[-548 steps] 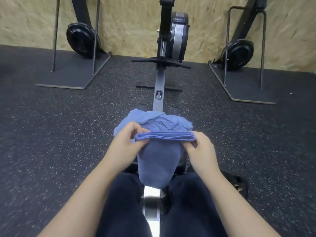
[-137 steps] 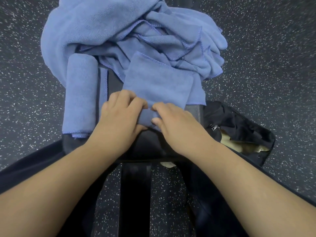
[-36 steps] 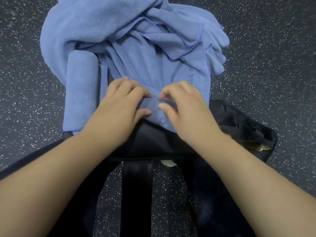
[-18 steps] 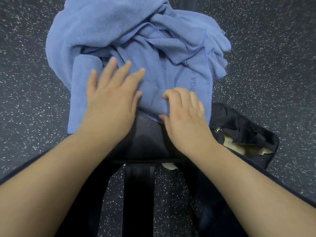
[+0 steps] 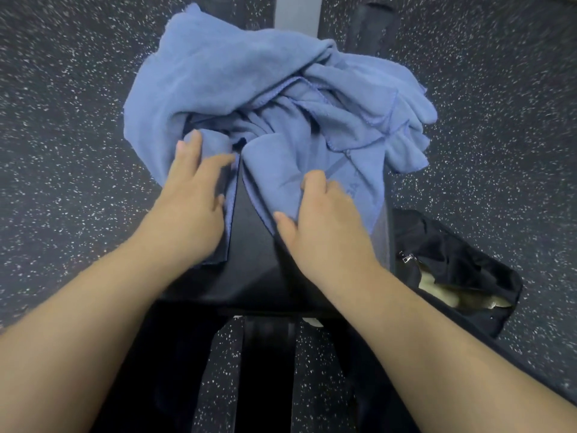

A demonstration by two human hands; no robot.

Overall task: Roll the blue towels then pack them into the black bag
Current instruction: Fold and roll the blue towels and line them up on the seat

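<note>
Left hand [image 5: 190, 207], fingers straight, presses the rolled towel [image 5: 229, 195] at the seat's [image 5: 249, 260] left edge. Right hand [image 5: 324, 223], fingers curled, grips the loose towel [image 5: 296, 157].

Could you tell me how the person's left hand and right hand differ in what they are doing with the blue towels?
The left hand lies with straight fingers, pressing a rolled towel at the seat's left edge; the right hand has curled fingers gripping a loose towel. The left hand sits away from the black bag; the right hand is nearer it. Both rest on blue towels.
</note>
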